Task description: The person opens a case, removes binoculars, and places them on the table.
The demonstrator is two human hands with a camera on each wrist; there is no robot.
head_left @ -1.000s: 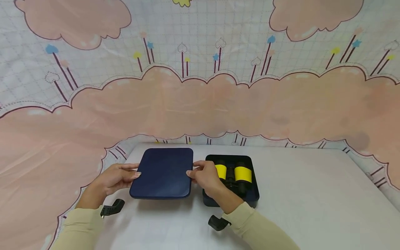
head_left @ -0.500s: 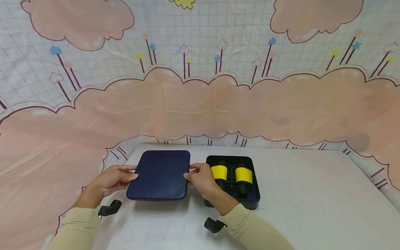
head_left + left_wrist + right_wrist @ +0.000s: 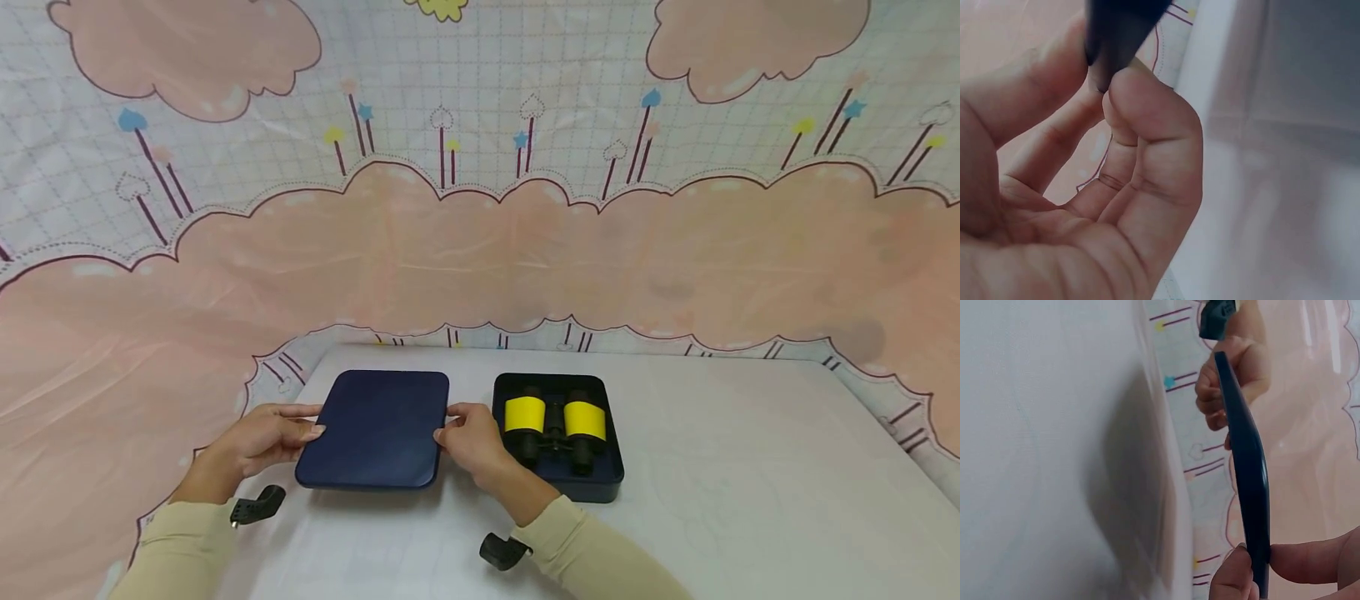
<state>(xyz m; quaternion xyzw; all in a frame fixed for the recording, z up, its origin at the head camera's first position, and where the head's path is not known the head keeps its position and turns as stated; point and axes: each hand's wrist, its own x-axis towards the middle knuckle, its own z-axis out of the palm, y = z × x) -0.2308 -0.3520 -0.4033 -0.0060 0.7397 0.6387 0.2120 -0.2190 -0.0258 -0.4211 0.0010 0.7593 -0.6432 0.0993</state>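
A flat, dark blue lid [image 3: 372, 429] with rounded corners is held between both hands, its top face up. My left hand [image 3: 266, 440] pinches the left edge between thumb and fingers, and the left wrist view shows the dark edge [image 3: 1119, 37] in that pinch. On the opposite edge, my right hand [image 3: 474, 442] grips with thumb above and fingers below. Seen edge-on in the right wrist view, the lid [image 3: 1250, 481] is raised over the white surface, which carries its shadow. To its right stands a dark blue box [image 3: 600, 492] with black and yellow binoculars [image 3: 584, 421] lying inside.
The white table [image 3: 735, 467] extends right of the box. Behind it hangs a pink and white cloth [image 3: 525, 258] printed with clouds and small stars. Black camera mounts [image 3: 258, 505] sit at both wrists, and the right forearm [image 3: 592, 550] crosses in front of the box.
Both hands have carried the lid a little to the left, nearer to me and lower. The right hand has drawn away from the box, so more of the binoculars shows.
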